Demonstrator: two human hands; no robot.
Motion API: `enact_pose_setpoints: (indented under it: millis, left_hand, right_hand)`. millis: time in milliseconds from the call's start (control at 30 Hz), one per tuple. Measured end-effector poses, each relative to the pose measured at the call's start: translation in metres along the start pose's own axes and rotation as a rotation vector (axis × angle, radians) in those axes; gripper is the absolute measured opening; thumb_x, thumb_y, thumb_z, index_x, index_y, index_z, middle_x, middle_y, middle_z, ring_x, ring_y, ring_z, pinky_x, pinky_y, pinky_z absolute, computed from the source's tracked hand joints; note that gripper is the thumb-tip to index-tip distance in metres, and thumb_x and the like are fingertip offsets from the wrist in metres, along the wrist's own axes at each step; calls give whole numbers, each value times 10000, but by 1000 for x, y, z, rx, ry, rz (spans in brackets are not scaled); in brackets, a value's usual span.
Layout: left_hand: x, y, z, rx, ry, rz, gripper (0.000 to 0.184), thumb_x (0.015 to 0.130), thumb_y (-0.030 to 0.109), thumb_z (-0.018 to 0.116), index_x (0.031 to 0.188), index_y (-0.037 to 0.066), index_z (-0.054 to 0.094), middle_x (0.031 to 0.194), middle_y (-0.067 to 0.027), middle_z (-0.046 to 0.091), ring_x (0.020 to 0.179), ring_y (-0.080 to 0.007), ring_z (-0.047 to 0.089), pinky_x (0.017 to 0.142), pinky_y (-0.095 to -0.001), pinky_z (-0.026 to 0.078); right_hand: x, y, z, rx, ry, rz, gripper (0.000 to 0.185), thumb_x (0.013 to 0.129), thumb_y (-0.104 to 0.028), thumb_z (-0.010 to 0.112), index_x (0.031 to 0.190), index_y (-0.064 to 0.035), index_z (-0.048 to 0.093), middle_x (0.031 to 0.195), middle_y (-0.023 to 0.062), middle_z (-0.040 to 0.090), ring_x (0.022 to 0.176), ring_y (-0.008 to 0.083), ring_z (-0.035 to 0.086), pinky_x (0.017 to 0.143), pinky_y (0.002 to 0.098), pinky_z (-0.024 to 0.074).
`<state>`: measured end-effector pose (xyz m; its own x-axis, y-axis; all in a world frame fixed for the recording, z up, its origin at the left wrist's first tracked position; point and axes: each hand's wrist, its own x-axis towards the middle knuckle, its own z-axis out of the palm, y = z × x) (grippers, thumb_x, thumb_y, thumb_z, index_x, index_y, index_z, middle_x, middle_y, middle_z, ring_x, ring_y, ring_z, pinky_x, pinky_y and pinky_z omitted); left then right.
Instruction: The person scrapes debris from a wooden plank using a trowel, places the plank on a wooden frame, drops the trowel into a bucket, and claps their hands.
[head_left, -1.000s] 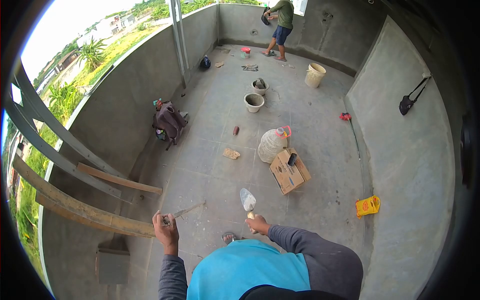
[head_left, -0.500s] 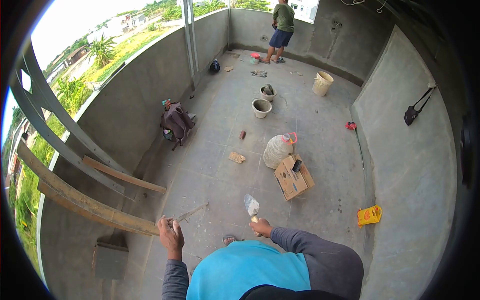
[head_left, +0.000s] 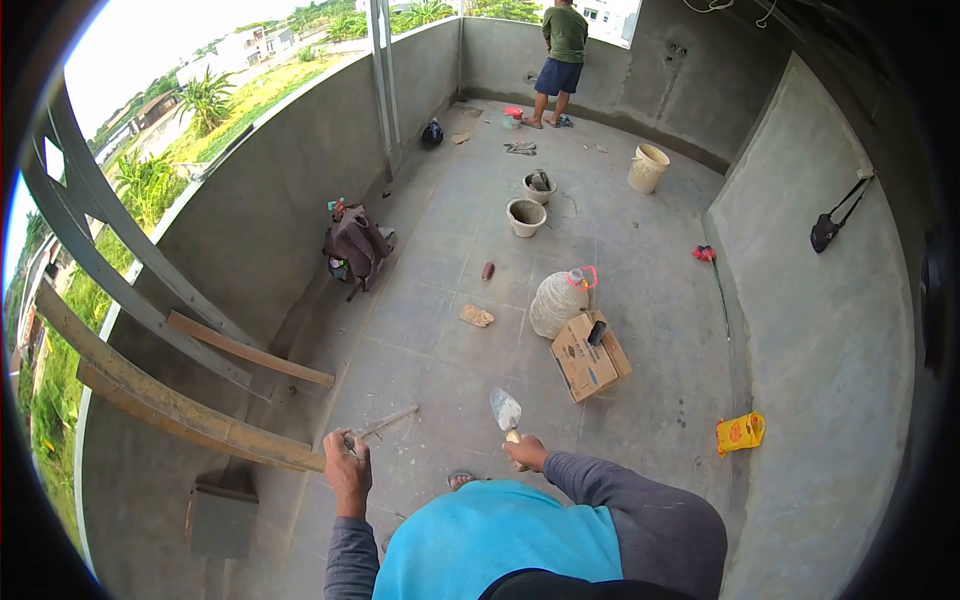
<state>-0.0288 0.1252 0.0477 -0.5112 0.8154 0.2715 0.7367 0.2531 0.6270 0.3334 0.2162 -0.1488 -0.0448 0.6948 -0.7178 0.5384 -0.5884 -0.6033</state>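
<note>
My right hand (head_left: 526, 454) is closed around the handle of a trowel (head_left: 507, 411), whose blade points forward with pale material on it. My left hand (head_left: 348, 470) has its fingers closed on a thin, long tool (head_left: 388, 420) that points forward and right; its exact kind is hard to make out. Beyond the hands, a cardboard box (head_left: 583, 362) with a dark object on top stands against a large whitish bottle (head_left: 556, 306) with a pink handle. A brown, flat piece (head_left: 477, 316) lies on the floor.
Buckets (head_left: 525, 217) stand ahead, with a pale bucket (head_left: 648, 169) farther right. A backpack (head_left: 357, 245) rests by the left wall. Wooden boards (head_left: 200, 425) lean at the left. A yellow bag (head_left: 740, 433) lies near the right wall. Another person (head_left: 562, 60) stands at the far wall.
The view has swung slightly left and up. The other person has turned toward the far wall. Both of my hands keep their tools, and the left has shifted slightly right.
</note>
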Motion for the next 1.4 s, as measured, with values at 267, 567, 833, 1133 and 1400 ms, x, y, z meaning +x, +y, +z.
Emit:
enact_pose_setpoints:
  millis: [267, 567, 833, 1133, 1400]
  left_hand:
    - [3, -4, -1, 19, -25, -18, 281, 835, 159, 664, 1081, 69, 562, 1066, -148, 583, 987, -343, 600, 807, -418, 503]
    - [-4, -10, -10, -8, -36, 23, 335, 781, 74, 737, 1077, 57, 581, 1050, -157, 649, 972, -339, 646, 809, -406, 518]
    - [-30, -31, -33, -25, 58, -194, 266, 795, 124, 769, 999, 22, 632, 944, -165, 692, 894, -294, 684, 800, -371, 520]
    - [-69, -41, -68, 111, -15, -423, 309, 865, 224, 731, 1065, 48, 575, 1071, -167, 687, 990, -355, 664, 825, -413, 518]
    - [-78, -39, -65, 165, -27, -395, 297, 873, 220, 719, 1053, 48, 557, 1156, -145, 668, 1049, -347, 643, 844, -422, 513]
  right_hand:
    - [3, 12, 1, -85, 11, -21, 349, 831, -339, 705, 847, 9, 680, 740, 100, 667, 609, 227, 648, 517, 366, 516]
    - [-12, 6, 4, -64, 131, -202, 641, 796, -463, 651, 1204, 24, 565, 1121, 290, 645, 1045, 427, 636, 886, 469, 503]
    - [-60, -57, 10, -479, 75, -575, 512, 812, -386, 662, 1161, -23, 573, 1014, 277, 668, 969, 454, 641, 825, 499, 516]
    - [-107, -119, 100, -407, -386, -691, 530, 845, -365, 656, 1227, -13, 554, 1014, 259, 675, 949, 426, 653, 822, 483, 513]
    - [-112, -135, 130, -516, -563, -723, 499, 856, -355, 641, 1195, -7, 529, 993, 279, 666, 968, 451, 637, 846, 494, 491]
